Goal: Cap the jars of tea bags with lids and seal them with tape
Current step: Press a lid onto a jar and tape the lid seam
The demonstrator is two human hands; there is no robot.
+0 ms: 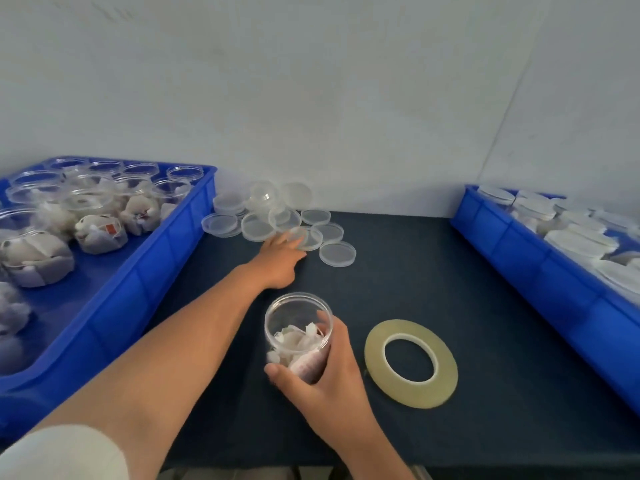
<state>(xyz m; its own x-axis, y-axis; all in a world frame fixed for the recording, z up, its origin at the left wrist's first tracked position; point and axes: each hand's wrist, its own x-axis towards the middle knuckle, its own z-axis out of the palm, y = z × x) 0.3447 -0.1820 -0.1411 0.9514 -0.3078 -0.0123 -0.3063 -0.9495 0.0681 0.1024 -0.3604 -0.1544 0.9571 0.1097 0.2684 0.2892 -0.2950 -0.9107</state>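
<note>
A clear open jar (297, 327) with tea bags inside stands on the dark table near the front. My right hand (322, 372) grips it from the right, thumb at its near side. My left hand (278, 261) reaches far across the table, and its fingers touch a clear lid (304, 237) at the near edge of a pile of clear lids (263, 216) against the wall. Whether the fingers pinch that lid is unclear. A flat roll of clear tape (411, 363) lies to the right of the jar.
A blue crate (149, 271) at the left holds several uncapped jars of tea bags. A second blue crate (540, 271) at the right holds capped jars. A white wall closes off the back of the dark table (398, 282).
</note>
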